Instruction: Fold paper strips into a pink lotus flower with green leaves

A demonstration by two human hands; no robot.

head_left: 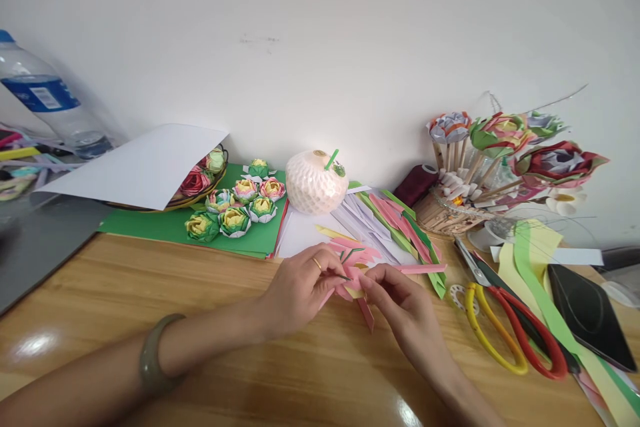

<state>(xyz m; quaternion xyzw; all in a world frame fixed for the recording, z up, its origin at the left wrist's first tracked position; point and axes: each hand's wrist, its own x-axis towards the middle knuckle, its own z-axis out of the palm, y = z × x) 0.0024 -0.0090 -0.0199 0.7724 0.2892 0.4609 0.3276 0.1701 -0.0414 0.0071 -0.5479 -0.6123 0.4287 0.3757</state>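
Over the table (225,380), I have the left hand (301,285) and right hand (401,300) pinching the pink paper piece (354,272), presumably steadying it from both sides.

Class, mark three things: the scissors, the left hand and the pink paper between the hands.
Scissors (504,298): head view, on the red handle.
Left hand (303,283): head view, back of the hand.
Pink paper (355,274): head view, near its middle.

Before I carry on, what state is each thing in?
Left hand: pinching pink paper
Right hand: pinching it too
Pink paper: folded
Scissors: lying down, unheld
Bottle: capped
White sheet: partly covering basket
White ornament: upright
Small flowers: folded
Stemmed flowers: standing in holder
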